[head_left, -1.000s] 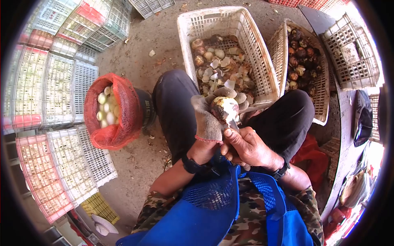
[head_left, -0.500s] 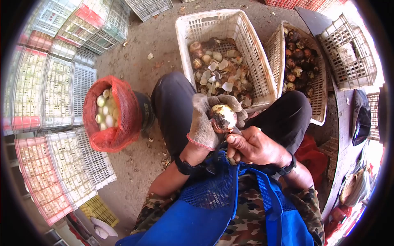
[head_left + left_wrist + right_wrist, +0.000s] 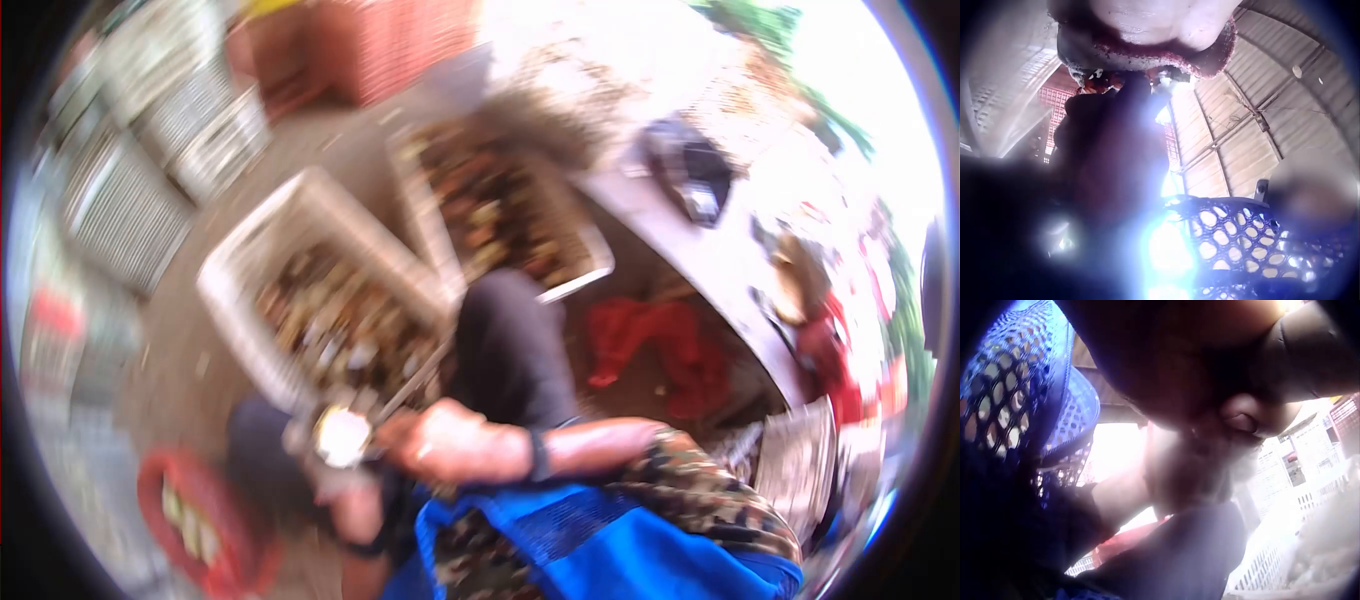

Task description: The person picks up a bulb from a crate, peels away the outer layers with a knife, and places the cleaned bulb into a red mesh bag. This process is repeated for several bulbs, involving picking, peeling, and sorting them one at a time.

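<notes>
In the head view, blurred by motion, my gloved left hand grips a partly peeled onion, its pale side glaring bright. My bare right hand is close against it, fingers curled round a small knife whose blade is lost in the blur. Dark shade and glare fill the left wrist view, with the glove's red-edged cuff at the top. Curled fingers of the right hand show in the right wrist view.
Ahead of my knees stands a white crate of peelings, beside another crate of dark unpeeled onions. A red mesh sack with peeled onions stands lower left. Stacked crates line the left; a board runs along the right.
The head view has swung to the right and blurred, so crates, sack and hands appear farther left. Both hands stay together around the onion and knife.
</notes>
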`<action>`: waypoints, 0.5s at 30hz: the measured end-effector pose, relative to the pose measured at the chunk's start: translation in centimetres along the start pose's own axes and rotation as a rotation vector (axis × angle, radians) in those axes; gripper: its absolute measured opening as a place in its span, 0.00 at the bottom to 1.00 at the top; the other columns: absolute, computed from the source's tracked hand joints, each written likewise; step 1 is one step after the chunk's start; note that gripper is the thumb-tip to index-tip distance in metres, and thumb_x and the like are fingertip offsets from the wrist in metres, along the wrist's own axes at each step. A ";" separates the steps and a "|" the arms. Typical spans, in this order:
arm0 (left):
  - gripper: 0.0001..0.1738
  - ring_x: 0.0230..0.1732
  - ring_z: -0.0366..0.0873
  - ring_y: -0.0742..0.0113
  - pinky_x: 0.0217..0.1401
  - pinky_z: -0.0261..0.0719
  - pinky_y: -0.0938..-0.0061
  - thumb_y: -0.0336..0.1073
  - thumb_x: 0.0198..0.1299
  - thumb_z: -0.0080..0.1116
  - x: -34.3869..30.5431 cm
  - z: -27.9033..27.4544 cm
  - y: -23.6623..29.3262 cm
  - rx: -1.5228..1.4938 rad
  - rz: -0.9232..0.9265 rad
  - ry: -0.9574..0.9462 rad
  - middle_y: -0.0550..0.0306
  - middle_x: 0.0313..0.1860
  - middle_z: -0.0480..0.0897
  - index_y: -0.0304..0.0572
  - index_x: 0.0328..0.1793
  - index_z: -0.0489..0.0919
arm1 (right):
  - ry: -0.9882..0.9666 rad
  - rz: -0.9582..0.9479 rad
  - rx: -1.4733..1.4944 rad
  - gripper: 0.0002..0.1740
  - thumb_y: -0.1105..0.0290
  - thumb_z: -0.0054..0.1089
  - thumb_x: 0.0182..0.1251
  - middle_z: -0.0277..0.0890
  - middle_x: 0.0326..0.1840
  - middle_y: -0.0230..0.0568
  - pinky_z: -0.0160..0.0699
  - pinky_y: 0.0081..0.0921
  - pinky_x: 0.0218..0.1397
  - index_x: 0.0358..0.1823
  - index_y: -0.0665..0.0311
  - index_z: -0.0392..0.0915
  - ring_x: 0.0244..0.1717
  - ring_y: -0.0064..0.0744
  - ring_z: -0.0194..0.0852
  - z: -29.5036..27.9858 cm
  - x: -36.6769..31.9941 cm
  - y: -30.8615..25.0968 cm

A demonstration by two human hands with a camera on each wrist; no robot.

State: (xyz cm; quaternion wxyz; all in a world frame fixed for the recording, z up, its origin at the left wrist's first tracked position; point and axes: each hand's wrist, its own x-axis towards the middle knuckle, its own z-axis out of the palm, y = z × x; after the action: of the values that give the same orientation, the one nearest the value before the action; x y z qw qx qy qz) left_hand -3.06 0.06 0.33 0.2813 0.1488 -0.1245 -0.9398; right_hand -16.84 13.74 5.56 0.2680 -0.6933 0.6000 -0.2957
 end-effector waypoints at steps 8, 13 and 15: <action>0.28 0.37 0.80 0.65 0.37 0.81 0.70 0.59 0.64 0.49 3.4 5.3 -2.5 0.558 0.063 0.212 0.56 0.37 0.82 0.39 0.44 0.81 | 0.315 0.091 0.083 0.15 0.62 0.60 0.70 0.74 0.24 0.53 0.77 0.50 0.35 0.33 0.68 0.72 0.33 0.62 0.78 -3.5 0.4 -2.7; 0.27 0.37 0.80 0.66 0.37 0.82 0.72 0.57 0.65 0.49 5.5 8.2 -4.7 0.693 -0.041 0.123 0.56 0.37 0.83 0.38 0.45 0.81 | 0.289 -0.055 -0.098 0.16 0.60 0.61 0.61 0.72 0.53 0.53 0.81 0.45 0.42 0.42 0.66 0.80 0.47 0.53 0.76 -4.9 0.8 -4.2; 0.26 0.37 0.81 0.66 0.37 0.82 0.73 0.56 0.66 0.49 5.8 8.8 -5.2 0.717 -0.065 0.102 0.56 0.37 0.83 0.38 0.46 0.82 | 0.404 -0.164 -0.031 0.16 0.62 0.60 0.60 0.74 0.42 0.56 0.79 0.46 0.40 0.41 0.68 0.79 0.41 0.56 0.76 -3.9 1.1 -3.5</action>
State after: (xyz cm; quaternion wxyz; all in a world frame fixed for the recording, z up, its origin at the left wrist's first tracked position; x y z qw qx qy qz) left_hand -13.33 2.29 5.60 0.1870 0.2888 -0.4273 -0.8361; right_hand -17.22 13.11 10.84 0.1067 -0.6707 0.5874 -0.4401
